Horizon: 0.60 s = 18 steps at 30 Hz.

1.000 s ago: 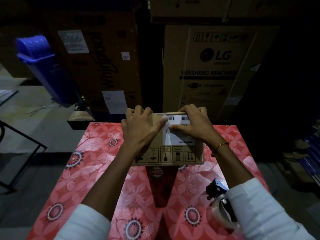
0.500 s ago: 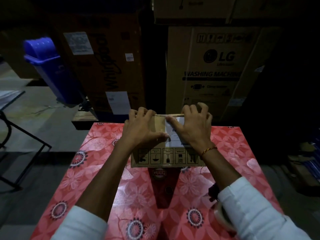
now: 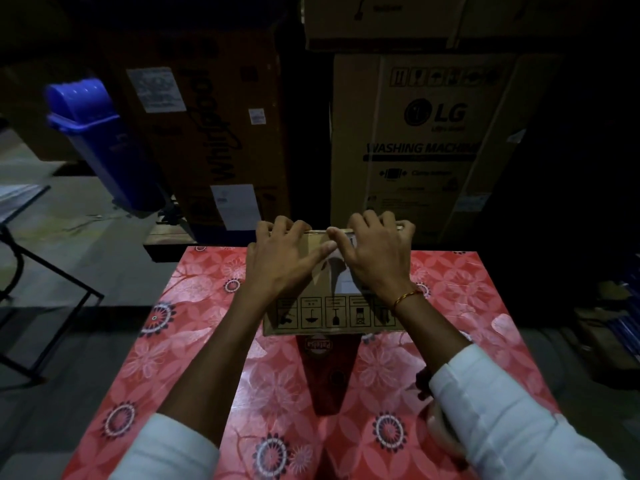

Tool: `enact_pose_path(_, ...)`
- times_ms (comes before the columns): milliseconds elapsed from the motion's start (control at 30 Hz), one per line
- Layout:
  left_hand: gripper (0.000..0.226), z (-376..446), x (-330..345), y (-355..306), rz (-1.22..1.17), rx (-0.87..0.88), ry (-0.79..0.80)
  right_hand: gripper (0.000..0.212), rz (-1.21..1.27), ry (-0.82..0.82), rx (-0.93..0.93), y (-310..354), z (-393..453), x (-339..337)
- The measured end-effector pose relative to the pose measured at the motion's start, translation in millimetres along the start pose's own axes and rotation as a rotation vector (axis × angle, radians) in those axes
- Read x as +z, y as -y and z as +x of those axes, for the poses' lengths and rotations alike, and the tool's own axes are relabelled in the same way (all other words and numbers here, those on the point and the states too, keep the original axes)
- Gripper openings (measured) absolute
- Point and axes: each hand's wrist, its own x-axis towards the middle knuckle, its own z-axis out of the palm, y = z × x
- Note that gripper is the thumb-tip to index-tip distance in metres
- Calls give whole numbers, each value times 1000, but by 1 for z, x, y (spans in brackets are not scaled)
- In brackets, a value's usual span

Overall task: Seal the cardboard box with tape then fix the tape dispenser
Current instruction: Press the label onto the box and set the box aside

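A small brown cardboard box with handling symbols along its near side stands at the far middle of a red floral table. My left hand lies flat on the box's left top, fingers curled over the far edge. My right hand presses on the right top, over a white label, fingers also hooked over the far edge. The tape dispenser lies at the table's near right, mostly hidden under my right sleeve.
Large appliance cartons are stacked just behind the table. A blue swing-lid bin leans at the back left. A black metal frame stands on the floor to the left. Dark clutter fills the right side.
Both hands have slid farther up the box top toward its far edge, and my right hand now covers most of the white label. The dispenser is more hidden under my sleeve.
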Motion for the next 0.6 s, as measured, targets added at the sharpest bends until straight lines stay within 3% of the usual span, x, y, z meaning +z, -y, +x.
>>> enact_pose_path(167,52,-4,15,-9,-5,-53,-223,48,23,-29,-107,-18,-4,1)
enact_pose_path(333,37,-4,19,-5,-121,-32,-248,53,226,-13,-123,-28,-4,-1)
enact_pose_path(467,47,-8,16,-3,-64,3,-201,58,286,10,-66,-28,-7,-3)
enact_pose_path(600,80,-11,8,3,30,46,-81,75,171,127,-134,-34,-8,-4)
